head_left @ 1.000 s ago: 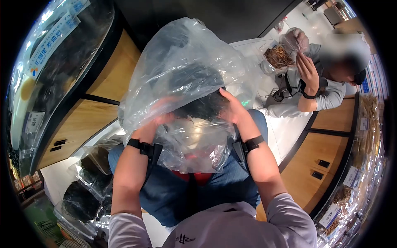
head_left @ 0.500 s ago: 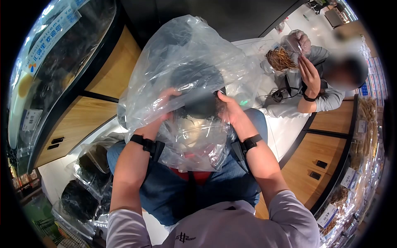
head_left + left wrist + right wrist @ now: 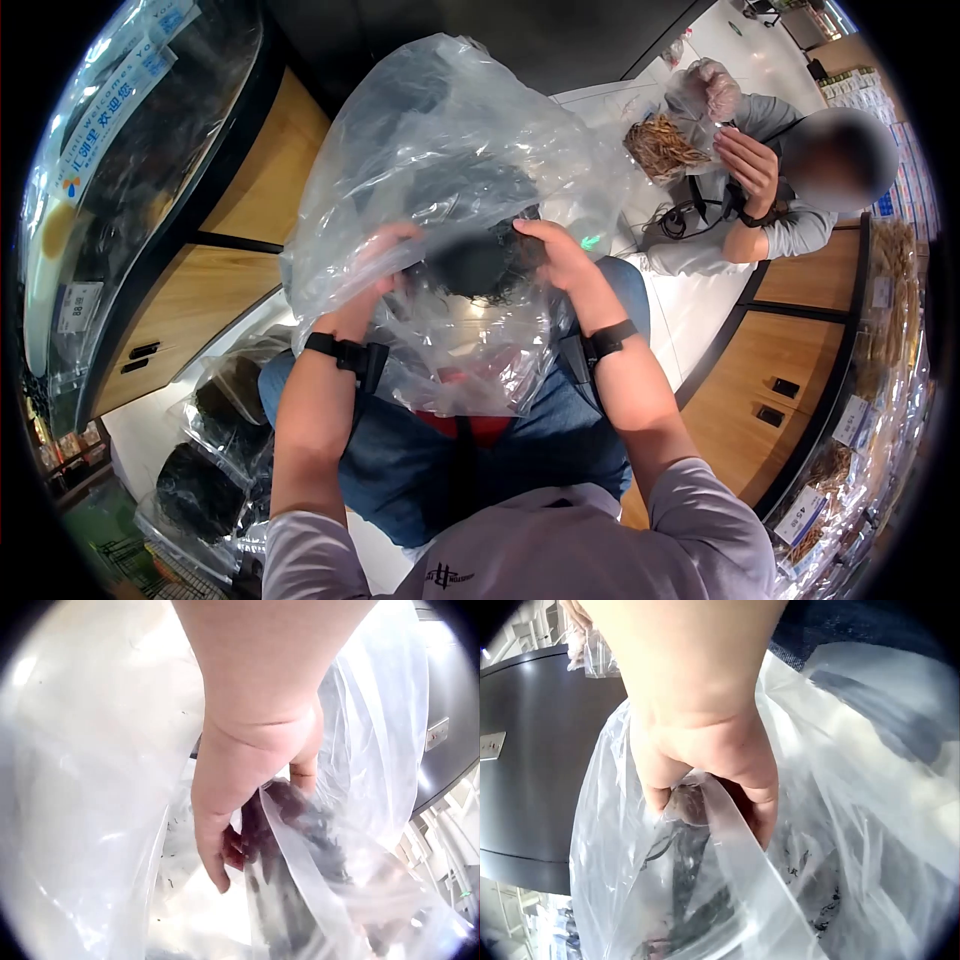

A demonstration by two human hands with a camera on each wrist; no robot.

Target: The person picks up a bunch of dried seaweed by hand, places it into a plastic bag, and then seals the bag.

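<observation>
A large clear plastic bag (image 3: 440, 110) stands open between the knees, with pale contents showing low inside. At its mouth, both hands hold a dark, ragged-edged bundle (image 3: 475, 265) wrapped in clear plastic; the kind of dark stuff is unclear. My left hand (image 3: 380, 255), partly behind the big bag's film, grips the bundle's left side. On the right side, my right hand (image 3: 562, 258) grips it with the thumb on top. Thumb and fingers straddle the film's edge in the left wrist view, and dark pieces show through the plastic (image 3: 686, 862) under the right hand.
Bags of dark dried goods (image 3: 200, 490) lie on the floor at left. Wooden cabinets (image 3: 190, 310) with display bins flank both sides. At the right, another person (image 3: 790, 190) crouches, handling a bag of brown dried sticks (image 3: 660, 148). A dark panel (image 3: 480, 40) stands ahead.
The hands have shifted slightly, with the dark bundle tilting between them and showing more of its ragged lower edge. The other person's head and hands have moved a little.
</observation>
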